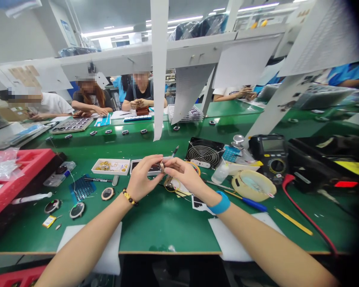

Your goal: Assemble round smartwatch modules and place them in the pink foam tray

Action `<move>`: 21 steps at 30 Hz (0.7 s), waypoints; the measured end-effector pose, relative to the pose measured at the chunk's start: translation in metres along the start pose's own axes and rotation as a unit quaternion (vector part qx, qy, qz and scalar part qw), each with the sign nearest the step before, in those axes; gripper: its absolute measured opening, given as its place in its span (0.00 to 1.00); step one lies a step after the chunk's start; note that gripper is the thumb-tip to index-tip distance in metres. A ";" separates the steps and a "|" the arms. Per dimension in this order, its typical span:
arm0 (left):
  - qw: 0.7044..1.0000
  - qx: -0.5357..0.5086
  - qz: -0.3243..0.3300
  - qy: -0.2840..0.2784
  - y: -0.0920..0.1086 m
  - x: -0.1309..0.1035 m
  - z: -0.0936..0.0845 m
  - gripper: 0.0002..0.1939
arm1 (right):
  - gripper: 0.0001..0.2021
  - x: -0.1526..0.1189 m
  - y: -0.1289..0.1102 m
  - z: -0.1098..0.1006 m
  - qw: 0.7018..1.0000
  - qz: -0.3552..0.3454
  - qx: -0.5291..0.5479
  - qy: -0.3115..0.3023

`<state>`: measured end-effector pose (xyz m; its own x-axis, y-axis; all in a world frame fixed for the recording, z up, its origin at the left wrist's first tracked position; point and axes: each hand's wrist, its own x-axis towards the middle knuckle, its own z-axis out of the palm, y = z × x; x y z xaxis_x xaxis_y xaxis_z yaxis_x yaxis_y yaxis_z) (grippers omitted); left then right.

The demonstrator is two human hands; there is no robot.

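Note:
My left hand (145, 177) and my right hand (185, 175) meet above the middle of the green bench. Between their fingertips they hold a small round watch case (162, 166), seen nearly edge-on. Behind my left hand is a white tray of dark parts (134, 163), partly hidden. To its left stands a white tray of small yellowish parts (110, 166). Three round watch pieces lie left of my left arm: one copper-rimmed (107, 193), one silver (77, 210) and one further left (52, 206). A small battery (49, 221) is near them.
A black fan (205, 152), a multimeter (269, 155), a yellowish bowl (253, 185) and a blue-handled tool (254, 204) are on the right. A red crate (26, 179) stands at the left. Across the bench, several people sit by a line of watch pieces.

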<state>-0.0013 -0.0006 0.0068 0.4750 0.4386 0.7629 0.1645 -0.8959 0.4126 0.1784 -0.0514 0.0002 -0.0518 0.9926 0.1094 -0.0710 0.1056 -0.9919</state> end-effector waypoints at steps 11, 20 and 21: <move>0.999 -0.005 0.017 0.027 0.001 -0.004 0.003 0.23 | 0.25 -0.004 -0.005 0.005 1.000 -0.009 0.010 0.007; 0.998 0.035 0.044 0.032 -0.002 -0.005 0.002 0.24 | 0.22 -0.006 -0.008 0.004 0.997 -0.048 -0.055 0.021; 0.998 0.035 0.045 0.025 -0.001 -0.004 0.001 0.24 | 0.22 -0.007 -0.009 0.004 0.997 -0.046 -0.054 0.025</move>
<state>-0.0031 -0.0013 0.0026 0.4464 0.3573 0.8204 0.1847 -0.9339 0.3062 0.1750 -0.0591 0.0086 -0.0006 0.9799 0.1993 0.0355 0.1992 -0.9793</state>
